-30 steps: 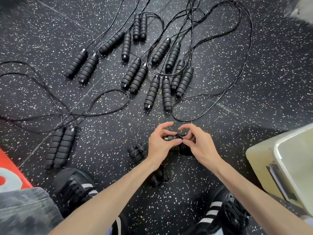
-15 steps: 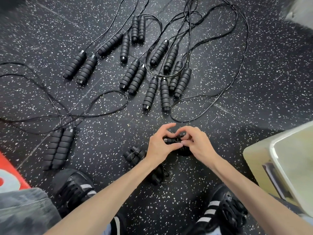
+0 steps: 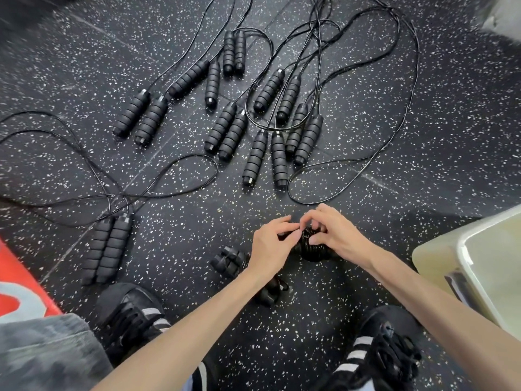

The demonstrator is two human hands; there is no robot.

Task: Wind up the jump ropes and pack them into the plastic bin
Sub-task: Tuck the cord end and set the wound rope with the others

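Your forearms are bare all the way down, no sleeves, no watch or rings on the left hand (image 3: 269,246) or right hand (image 3: 339,235). You've got black lace-up sneakers (image 3: 132,320) with white side stripes, plus grey shorts (image 3: 42,354) at the bottom left.

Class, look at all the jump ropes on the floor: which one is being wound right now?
The coiled rope between the left hand and right hand; both grip it, while the others lie untouched on the floor.
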